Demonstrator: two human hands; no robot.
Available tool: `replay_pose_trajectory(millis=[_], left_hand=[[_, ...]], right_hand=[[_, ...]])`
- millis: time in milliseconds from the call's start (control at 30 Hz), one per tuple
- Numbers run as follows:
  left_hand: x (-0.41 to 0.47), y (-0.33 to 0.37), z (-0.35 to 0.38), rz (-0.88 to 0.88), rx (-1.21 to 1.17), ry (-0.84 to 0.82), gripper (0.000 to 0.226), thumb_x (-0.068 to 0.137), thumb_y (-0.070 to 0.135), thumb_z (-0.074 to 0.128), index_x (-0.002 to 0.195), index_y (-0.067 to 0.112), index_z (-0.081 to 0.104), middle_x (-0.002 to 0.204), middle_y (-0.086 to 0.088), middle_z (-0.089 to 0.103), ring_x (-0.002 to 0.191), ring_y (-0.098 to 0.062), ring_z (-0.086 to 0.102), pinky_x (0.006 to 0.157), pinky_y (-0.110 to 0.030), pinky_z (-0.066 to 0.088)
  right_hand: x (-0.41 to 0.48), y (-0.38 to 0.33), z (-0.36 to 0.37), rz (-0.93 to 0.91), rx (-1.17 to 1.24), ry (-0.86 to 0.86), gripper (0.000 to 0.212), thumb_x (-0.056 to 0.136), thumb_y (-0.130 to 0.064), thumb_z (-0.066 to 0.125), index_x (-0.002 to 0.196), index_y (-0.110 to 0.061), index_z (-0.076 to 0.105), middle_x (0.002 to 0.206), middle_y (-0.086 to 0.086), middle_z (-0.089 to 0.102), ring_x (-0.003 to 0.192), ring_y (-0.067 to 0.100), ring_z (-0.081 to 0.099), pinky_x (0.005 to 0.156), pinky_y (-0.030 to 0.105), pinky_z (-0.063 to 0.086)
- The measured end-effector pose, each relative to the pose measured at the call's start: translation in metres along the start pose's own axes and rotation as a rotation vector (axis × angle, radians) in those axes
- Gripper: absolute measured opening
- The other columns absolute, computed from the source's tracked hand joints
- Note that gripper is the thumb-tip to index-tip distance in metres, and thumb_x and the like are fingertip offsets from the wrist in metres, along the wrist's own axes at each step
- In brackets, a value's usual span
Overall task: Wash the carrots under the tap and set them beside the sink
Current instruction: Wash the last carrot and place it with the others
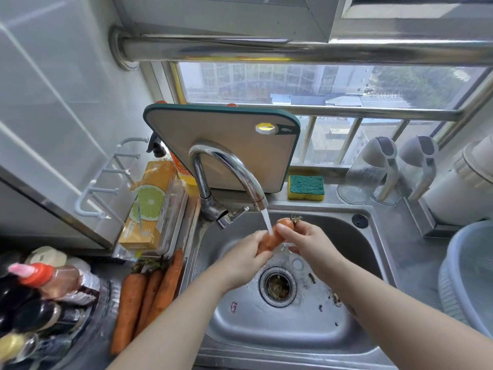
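An orange carrot [271, 239] is held over the steel sink [370, 252], right under the stream running from the curved chrome tap [234, 169]. My left hand [246, 259] grips its lower end and my right hand [301, 240] grips its upper end near the stalk. Three more carrots [149, 292] lie side by side on the counter left of the sink, their tops pointing away from me.
A cutting board [226, 145] leans on the window behind the tap, with a sponge [306, 187] beside it. Juice cartons [149, 204] and bottles [40, 289] crowd the left counter. A pale plastic basin [469, 276] and clear jugs [373, 172] stand on the right.
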State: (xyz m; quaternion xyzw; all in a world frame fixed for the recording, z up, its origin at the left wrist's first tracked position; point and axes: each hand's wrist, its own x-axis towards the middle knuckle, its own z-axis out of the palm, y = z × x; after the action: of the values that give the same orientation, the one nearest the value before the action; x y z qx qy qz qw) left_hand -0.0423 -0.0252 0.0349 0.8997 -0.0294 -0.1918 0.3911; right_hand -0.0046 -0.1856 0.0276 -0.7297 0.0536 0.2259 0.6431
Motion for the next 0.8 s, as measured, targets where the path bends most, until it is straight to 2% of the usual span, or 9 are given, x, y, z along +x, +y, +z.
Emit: replay_pose_trajectory(millis=[133, 200, 267, 333, 400, 467, 633, 700, 800], left_hand=[[0.002, 0.007, 0.0, 0.029, -0.053, 0.047, 0.007, 0.095, 0.038, 0.047, 0.098, 0.033, 0.051, 0.09, 0.01, 0.061, 0.085, -0.011, 0.057, 0.073, -0.029, 0.042], [0.008, 0.007, -0.001, -0.002, -0.098, 0.037, 0.016, 0.097, 0.041, 0.043, 0.087, 0.032, 0.052, 0.082, 0.009, 0.062, 0.077, -0.011, 0.057, 0.074, -0.032, 0.044], [0.012, 0.006, -0.005, -0.029, -0.215, -0.024, 0.02, 0.098, 0.04, 0.04, 0.088, 0.032, 0.056, 0.078, 0.008, 0.063, 0.066, -0.011, 0.053, 0.069, -0.032, 0.044], [0.011, 0.007, -0.013, -0.072, -0.434, -0.104, 0.023, 0.101, 0.032, 0.038, 0.095, 0.026, 0.059, 0.082, 0.002, 0.064, 0.056, -0.008, 0.048, 0.058, -0.021, 0.042], [0.007, 0.008, -0.02, -0.088, -0.509, -0.147, 0.028, 0.102, 0.026, 0.035, 0.102, 0.018, 0.062, 0.087, -0.001, 0.065, 0.053, -0.007, 0.046, 0.05, -0.013, 0.038], [0.005, 0.006, -0.022, -0.074, -0.45, -0.138, 0.031, 0.102, 0.028, 0.035, 0.104, 0.016, 0.063, 0.087, 0.0, 0.065, 0.054, -0.006, 0.045, 0.048, -0.011, 0.037], [0.009, -0.002, -0.016, -0.011, -0.218, -0.042, 0.022, 0.095, 0.039, 0.049, 0.092, 0.022, 0.064, 0.077, 0.01, 0.062, 0.055, 0.0, 0.047, 0.059, -0.02, 0.038], [0.012, -0.006, -0.013, 0.025, -0.093, -0.017, 0.01, 0.092, 0.034, 0.057, 0.099, 0.029, 0.062, 0.085, 0.011, 0.064, 0.07, 0.001, 0.056, 0.067, -0.021, 0.042], [0.012, -0.012, -0.009, 0.059, 0.015, -0.016, 0.029, 0.087, 0.028, 0.059, 0.115, 0.037, 0.055, 0.103, 0.01, 0.066, 0.093, -0.009, 0.061, 0.084, -0.03, 0.049]], right_hand=[[-0.001, -0.007, -0.01, -0.005, -0.002, 0.033, 0.018, 0.085, -0.033, 0.068, 0.092, -0.017, 0.072, 0.094, 0.002, 0.074, 0.095, 0.015, 0.067, 0.091, 0.033, 0.048], [0.0, -0.011, -0.012, -0.018, -0.022, 0.034, 0.019, 0.084, -0.034, 0.068, 0.09, -0.017, 0.072, 0.091, 0.001, 0.075, 0.09, 0.013, 0.065, 0.089, 0.031, 0.048], [0.002, -0.014, -0.013, -0.027, -0.035, 0.043, 0.017, 0.084, -0.033, 0.069, 0.088, -0.017, 0.073, 0.085, -0.003, 0.074, 0.085, 0.009, 0.064, 0.083, 0.026, 0.047], [0.003, -0.015, -0.011, -0.027, -0.038, 0.039, 0.017, 0.084, -0.032, 0.069, 0.089, -0.016, 0.073, 0.083, -0.006, 0.073, 0.081, 0.004, 0.063, 0.076, 0.02, 0.045], [0.004, -0.016, -0.009, -0.033, -0.046, 0.035, 0.019, 0.084, -0.032, 0.069, 0.091, -0.015, 0.074, 0.081, -0.008, 0.072, 0.074, -0.004, 0.063, 0.068, 0.011, 0.043], [0.004, -0.017, -0.005, -0.035, -0.047, 0.05, 0.019, 0.084, -0.031, 0.07, 0.09, -0.014, 0.074, 0.079, -0.008, 0.072, 0.069, -0.007, 0.062, 0.06, 0.004, 0.042], [0.004, -0.013, 0.003, 0.013, -0.011, 0.131, 0.024, 0.081, -0.034, 0.073, 0.087, -0.011, 0.076, 0.088, 0.003, 0.075, 0.083, 0.009, 0.063, 0.07, 0.02, 0.042], [0.003, -0.013, 0.003, 0.03, -0.009, 0.132, 0.025, 0.08, -0.035, 0.073, 0.088, -0.011, 0.075, 0.088, 0.003, 0.074, 0.083, 0.009, 0.062, 0.071, 0.019, 0.043], [0.001, -0.015, -0.001, 0.013, -0.019, 0.113, 0.021, 0.081, -0.034, 0.073, 0.087, -0.014, 0.075, 0.08, -0.006, 0.073, 0.077, 0.001, 0.062, 0.069, 0.017, 0.042]])
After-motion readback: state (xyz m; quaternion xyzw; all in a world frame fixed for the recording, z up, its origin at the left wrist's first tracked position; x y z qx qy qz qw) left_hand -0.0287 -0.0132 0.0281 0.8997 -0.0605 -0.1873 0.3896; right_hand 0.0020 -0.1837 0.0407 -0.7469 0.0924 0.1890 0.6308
